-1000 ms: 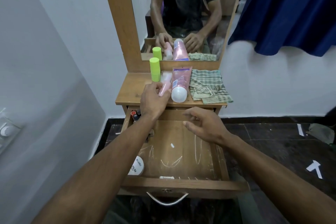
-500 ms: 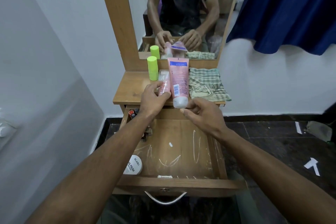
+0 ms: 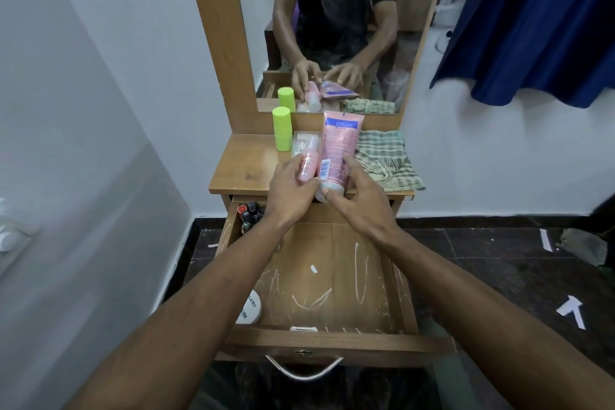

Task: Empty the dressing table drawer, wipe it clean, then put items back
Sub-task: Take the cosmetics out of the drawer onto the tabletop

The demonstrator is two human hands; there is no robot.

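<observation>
At the far left of the open drawer [image 3: 319,338] we see small nail polish bottles [image 3: 249,212] in the back corner and a white round jar [image 3: 250,308] near the front, while a lime green bottle [image 3: 282,128] stands on the counter [image 3: 243,166] above. Our left hand [image 3: 290,193] grips a small pink bottle [image 3: 307,166] at the counter's front edge, and just beside it our right hand [image 3: 356,198] holds the large pink tube [image 3: 337,146] by its white cap end. A checked cloth [image 3: 387,158] lies crumpled at the right of the counter.
</observation>
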